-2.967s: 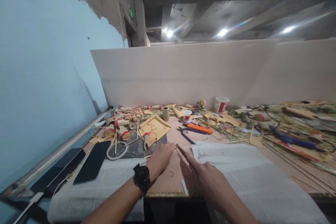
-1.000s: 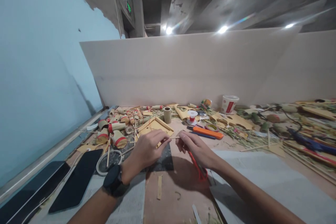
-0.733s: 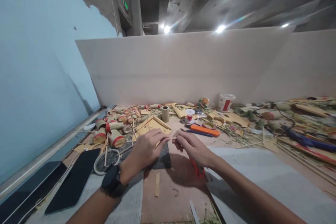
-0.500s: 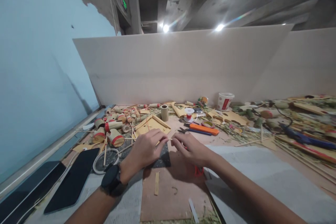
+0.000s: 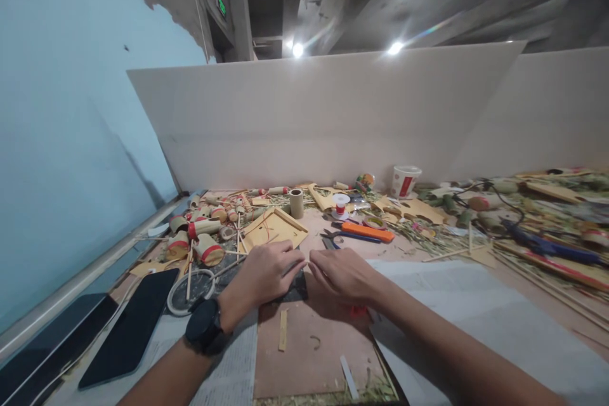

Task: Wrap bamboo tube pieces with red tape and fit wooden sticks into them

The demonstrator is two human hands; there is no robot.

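Note:
Both hands meet fingertip to fingertip over the middle of the work surface. My left hand (image 5: 271,273), with a dark watch (image 5: 203,325) on its wrist, is pinched closed on a thin pale stick that is mostly hidden by the fingers. My right hand (image 5: 340,274) is closed too, its fingertips at the same small stick. Just behind the left hand lies a yellow wooden frame (image 5: 276,229). Beneath the hands is a dark speckled plate (image 5: 297,288). Pliers (image 5: 354,236) and an orange-handled tool (image 5: 368,231) lie behind the right hand.
Bamboo pieces with red bands (image 5: 208,250) and a white ring (image 5: 172,304) lie left, near a black phone (image 5: 130,330). A bamboo tube (image 5: 296,203), a thread spool (image 5: 340,204) and a paper cup (image 5: 406,182) stand behind. White paper (image 5: 457,317) lies right.
My right hand has turned, its fingers curling further over the stick, and the fingertips are closer together. Less of the stick shows. The view has shifted slightly.

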